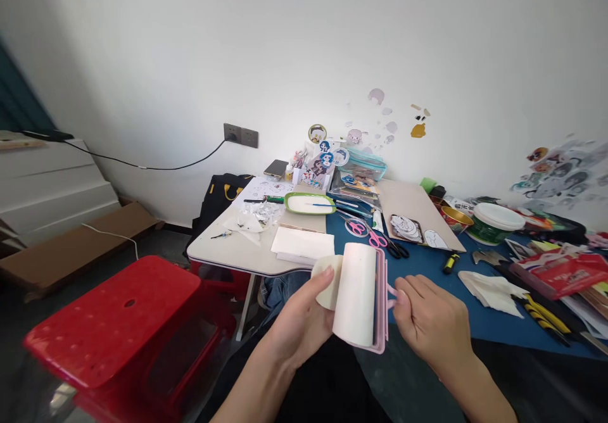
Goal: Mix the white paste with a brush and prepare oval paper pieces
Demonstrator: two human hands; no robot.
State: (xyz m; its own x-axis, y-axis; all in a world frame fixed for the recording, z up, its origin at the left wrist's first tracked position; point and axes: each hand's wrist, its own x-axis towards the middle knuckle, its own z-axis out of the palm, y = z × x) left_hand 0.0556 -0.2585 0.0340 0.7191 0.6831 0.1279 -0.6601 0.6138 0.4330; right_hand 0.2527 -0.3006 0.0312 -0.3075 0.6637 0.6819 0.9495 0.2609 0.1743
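Observation:
In front of my lap is a lint roller [357, 293] with a wide white roll and a pink plastic frame along its right side. My right hand [431, 314] is closed around its pink handle, thumb on top. A cream sheet [329, 282] curls off the roll's left side. My left hand [304, 318] pinches that curled sheet, the thumb on its face and the fingers behind it, partly hidden. Just beyond the roll, a stack of folded white paper [303, 244] lies at the table's edge.
A green-rimmed tray [310, 204] with white contents stands behind the paper. Pink scissors [377, 238] and black-handled scissors [397, 249] lie on the blue mat [427, 284]. At right are a lidded tub [494, 223], a hammer [487, 257] and a yellow cutter [451, 263]. A red stool [114, 315] stands left.

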